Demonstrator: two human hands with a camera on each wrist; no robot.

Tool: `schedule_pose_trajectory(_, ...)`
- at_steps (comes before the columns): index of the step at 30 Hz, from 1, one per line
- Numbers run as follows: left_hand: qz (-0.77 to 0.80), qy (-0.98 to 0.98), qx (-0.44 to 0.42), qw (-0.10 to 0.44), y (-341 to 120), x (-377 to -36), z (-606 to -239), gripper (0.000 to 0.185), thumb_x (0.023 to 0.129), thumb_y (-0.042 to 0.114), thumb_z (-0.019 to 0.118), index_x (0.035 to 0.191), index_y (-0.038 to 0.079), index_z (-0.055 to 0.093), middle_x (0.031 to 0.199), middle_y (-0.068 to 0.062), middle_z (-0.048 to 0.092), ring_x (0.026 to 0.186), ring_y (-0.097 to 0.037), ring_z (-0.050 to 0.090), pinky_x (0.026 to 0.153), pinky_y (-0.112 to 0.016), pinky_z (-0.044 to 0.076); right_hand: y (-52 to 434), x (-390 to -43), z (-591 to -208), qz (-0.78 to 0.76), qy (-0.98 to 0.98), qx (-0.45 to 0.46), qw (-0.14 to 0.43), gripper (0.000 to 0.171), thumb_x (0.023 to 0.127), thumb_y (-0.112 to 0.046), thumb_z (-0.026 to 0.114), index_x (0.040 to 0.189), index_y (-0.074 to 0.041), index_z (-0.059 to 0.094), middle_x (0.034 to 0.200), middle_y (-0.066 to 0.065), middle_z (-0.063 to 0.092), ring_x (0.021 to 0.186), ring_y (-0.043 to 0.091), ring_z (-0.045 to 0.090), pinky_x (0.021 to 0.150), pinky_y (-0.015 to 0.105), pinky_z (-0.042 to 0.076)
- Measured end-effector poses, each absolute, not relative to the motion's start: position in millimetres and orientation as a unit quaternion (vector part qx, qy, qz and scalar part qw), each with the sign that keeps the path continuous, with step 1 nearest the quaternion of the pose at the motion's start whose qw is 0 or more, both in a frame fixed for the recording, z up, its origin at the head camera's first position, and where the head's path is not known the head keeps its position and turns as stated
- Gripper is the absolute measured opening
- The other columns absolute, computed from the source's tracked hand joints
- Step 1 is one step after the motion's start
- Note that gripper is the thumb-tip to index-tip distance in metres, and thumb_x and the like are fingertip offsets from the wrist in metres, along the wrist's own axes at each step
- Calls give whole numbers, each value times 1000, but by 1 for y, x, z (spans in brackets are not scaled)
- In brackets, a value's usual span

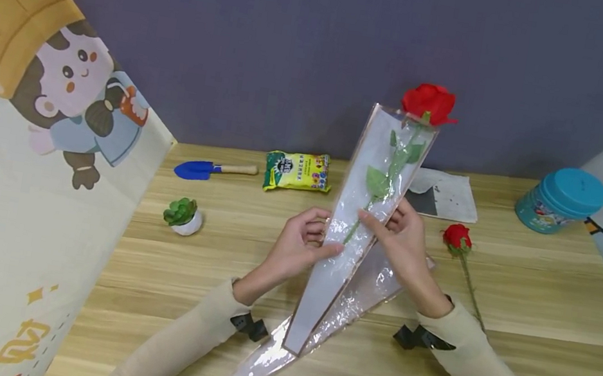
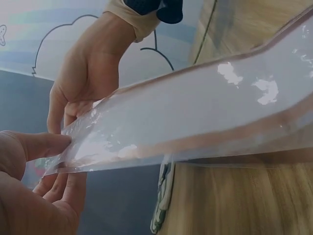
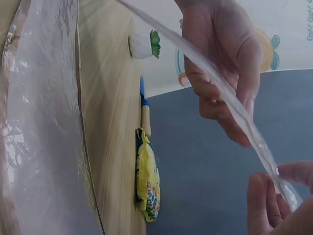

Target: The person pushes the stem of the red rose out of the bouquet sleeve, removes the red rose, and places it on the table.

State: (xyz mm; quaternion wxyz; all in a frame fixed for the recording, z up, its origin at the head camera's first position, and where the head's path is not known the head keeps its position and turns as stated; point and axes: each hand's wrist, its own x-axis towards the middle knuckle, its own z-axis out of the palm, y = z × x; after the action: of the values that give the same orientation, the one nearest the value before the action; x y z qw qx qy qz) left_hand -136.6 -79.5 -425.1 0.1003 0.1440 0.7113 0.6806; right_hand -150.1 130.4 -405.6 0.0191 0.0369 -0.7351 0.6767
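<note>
A red rose (image 1: 429,102) stands in a long, tapering flower sleeve (image 1: 315,294) with a white back, clear front and brownish edging. Its bloom sticks out above the wide top, while its green stem and leaves show through the film. My left hand (image 1: 299,243) pinches the sleeve's left edge, thumb across the front. On the opposite edge, my right hand (image 1: 404,242) grips with its thumb over the film near the stem. The right wrist view shows the sleeve edge-on between the right hand (image 3: 276,208) and left hand (image 3: 222,63). Under it, another clear sleeve (image 1: 257,363) lies flat on the table.
A second red rose (image 1: 457,236) lies right of my hands, its stem passing under the right forearm. Along the back are a blue trowel (image 1: 195,169), a yellow packet (image 1: 299,172), a printed sheet (image 1: 452,194) and a teal tub (image 1: 559,200). A potted succulent (image 1: 180,214) stands left.
</note>
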Motion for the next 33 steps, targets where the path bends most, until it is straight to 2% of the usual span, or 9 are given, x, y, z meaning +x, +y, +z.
schedule_pose_trajectory(3, 681, 710, 148, 101, -80, -136, -426, 52, 84, -6, 77, 132, -5, 57, 115, -32, 73, 82, -8, 71, 76, -28, 65, 132, -151, -405, 688, -725, 37, 18, 52, 96, -12, 74, 141, 2, 52, 100, -19, 75, 88, 4, 74, 77, 22, 64)
schedule_pose_trajectory(7, 682, 708, 152, 106, -79, -135, -427, 52, 83, -7, 77, 132, -5, 57, 113, -33, 73, 82, -8, 71, 76, -27, 65, 137, -155, -403, 705, -708, 31, 29, 50, 98, -15, 72, 141, 2, 52, 100, -16, 76, 87, 5, 75, 75, 23, 65)
schedule_pose_trajectory(15, 681, 707, 157, 110, -74, -133, -427, 50, 82, -9, 78, 128, -6, 60, 111, -34, 73, 80, -7, 70, 74, -24, 64, 150, -165, -395, 748, -662, 8, 41, 36, 99, -14, 72, 131, -8, 58, 99, -9, 78, 83, 5, 75, 72, 22, 65)
schedule_pose_trajectory(23, 678, 706, 162, 129, -72, -130, -429, 51, 82, -7, 78, 130, -5, 58, 110, -33, 73, 83, -13, 73, 78, -31, 66, 153, -168, -390, 772, -635, 2, 32, 45, 95, -10, 76, 136, -8, 56, 103, -5, 77, 87, 7, 77, 74, 24, 65)
schedule_pose_trajectory(33, 679, 701, 172, 131, -71, -130, -433, 51, 83, -8, 78, 129, -5, 57, 110, -34, 73, 83, -12, 73, 75, -26, 65, 150, -169, -390, 754, -655, 7, 43, 45, 95, -8, 75, 136, -8, 56, 103, -9, 77, 88, 4, 76, 76, 22, 65)
